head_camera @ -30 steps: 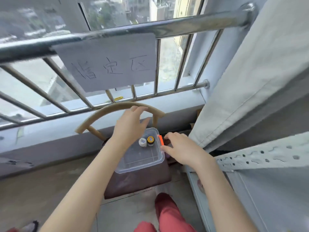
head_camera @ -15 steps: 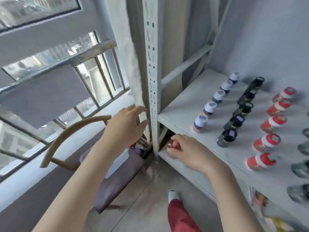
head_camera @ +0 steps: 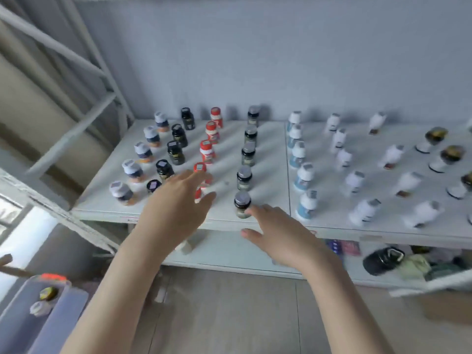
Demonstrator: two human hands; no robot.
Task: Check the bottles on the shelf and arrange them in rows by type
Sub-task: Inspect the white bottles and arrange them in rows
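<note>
Left hand [head_camera: 178, 208]: fingers loose and spread, gripping nothing that shows. It hangs over the front of the red row and partly covers the front red bottle [head_camera: 198, 194].
Right hand [head_camera: 283, 238]: fingers straight, thumb apart, holding nothing. One fingertip is just beside, perhaps touching, the front grey-capped bottle [head_camera: 242, 206].
Bottles: upright on the shelf [head_camera: 268, 159], in rows by type running front to back.
Risk 1: both front bottles stand near the shelf edge, so a sweeping palm or a nudge could tip one off.
Risk 2: the rows are close, so 1 fallen bottle could knock down its neighbours.
Hidden: whether the left palm touches the red bottle.
Blurred: the labels, and the white bottles on the right.
Cut off: the plastic box [head_camera: 58, 328] at lower left, which holds 2 bottles.
</note>
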